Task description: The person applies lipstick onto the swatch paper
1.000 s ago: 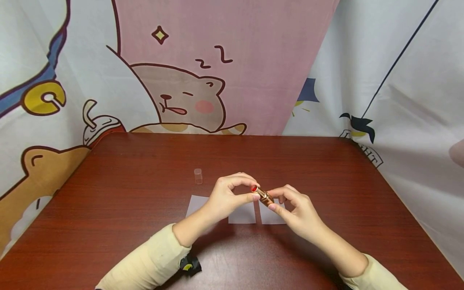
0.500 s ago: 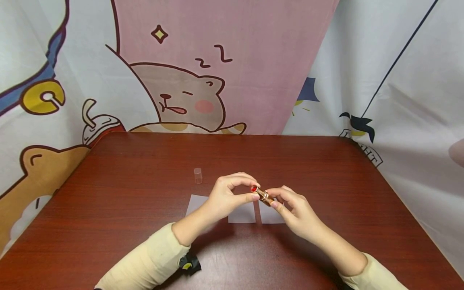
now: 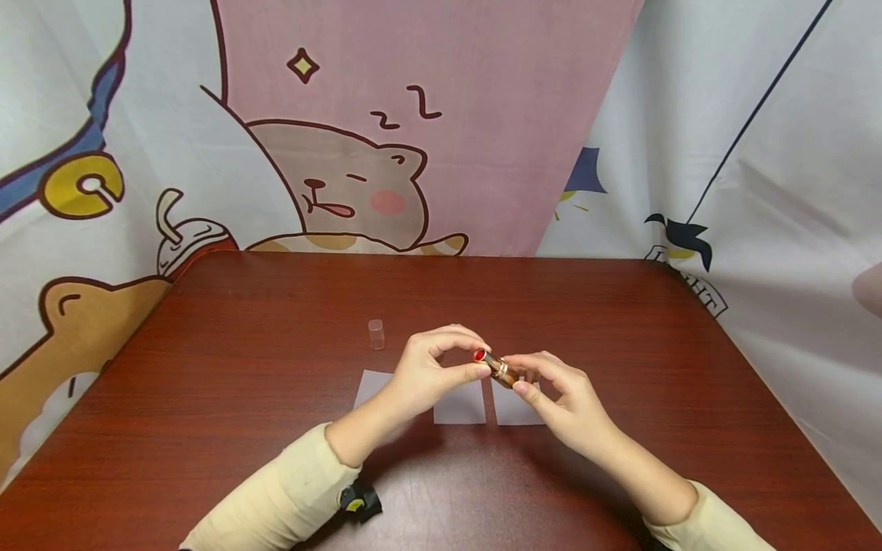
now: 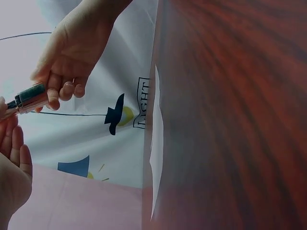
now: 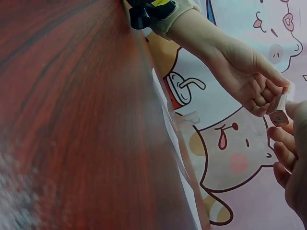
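A gold lipstick tube [image 3: 498, 368] with its red tip [image 3: 478, 354] showing is held between both hands above the table. My left hand [image 3: 441, 371] pinches the upper end near the red tip with thumb and forefinger. My right hand [image 3: 544, 383] grips the base end with curled fingers. The left wrist view has the right hand [image 4: 67, 57] around the metal tube [image 4: 31, 99]. Seen from the right wrist, the left hand [image 5: 249, 81] pinches the tube's end [image 5: 278, 115]. A small clear cap [image 3: 375, 334] stands on the table, left of and behind the hands.
Three small pale paper squares [image 3: 460, 405] lie side by side on the dark red wooden table [image 3: 207, 383], under the hands. A cartoon-print cloth [image 3: 344, 176] hangs behind and to both sides of the table.
Both hands and the lipstick have crept slightly up and to the left. The grips look the same.
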A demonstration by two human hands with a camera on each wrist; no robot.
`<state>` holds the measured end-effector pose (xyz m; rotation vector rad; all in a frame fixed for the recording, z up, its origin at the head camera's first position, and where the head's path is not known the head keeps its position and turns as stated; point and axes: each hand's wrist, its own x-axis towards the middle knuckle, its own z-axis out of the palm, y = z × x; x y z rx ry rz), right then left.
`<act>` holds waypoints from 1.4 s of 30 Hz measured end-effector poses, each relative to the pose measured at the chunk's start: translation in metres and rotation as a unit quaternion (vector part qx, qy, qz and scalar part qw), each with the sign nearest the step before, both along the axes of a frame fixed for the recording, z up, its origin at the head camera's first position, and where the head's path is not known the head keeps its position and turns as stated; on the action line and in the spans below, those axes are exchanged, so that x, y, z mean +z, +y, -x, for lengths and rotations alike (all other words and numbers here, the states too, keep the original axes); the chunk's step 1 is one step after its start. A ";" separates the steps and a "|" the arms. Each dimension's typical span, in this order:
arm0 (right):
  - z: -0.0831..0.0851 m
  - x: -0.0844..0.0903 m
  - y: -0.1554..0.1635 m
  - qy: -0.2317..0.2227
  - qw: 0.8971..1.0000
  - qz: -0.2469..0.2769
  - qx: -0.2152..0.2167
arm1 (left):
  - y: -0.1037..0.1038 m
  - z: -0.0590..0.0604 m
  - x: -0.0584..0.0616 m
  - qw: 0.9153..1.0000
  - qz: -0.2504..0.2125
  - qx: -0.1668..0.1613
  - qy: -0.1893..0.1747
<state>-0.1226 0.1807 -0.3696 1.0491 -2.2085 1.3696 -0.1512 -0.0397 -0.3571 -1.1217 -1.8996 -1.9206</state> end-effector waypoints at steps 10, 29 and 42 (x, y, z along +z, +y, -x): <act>0.000 -0.003 -0.001 0.027 0.999 0.015 -0.037 | 0.001 -0.002 0.000 1.000 -0.002 0.008 -0.011; 0.004 -0.007 -0.003 0.073 0.997 0.038 -0.009 | 0.002 -0.002 -0.001 1.000 -0.002 0.003 -0.003; 0.000 -0.004 -0.004 0.061 0.998 0.015 0.004 | 0.002 -0.007 0.005 1.000 0.005 0.016 0.001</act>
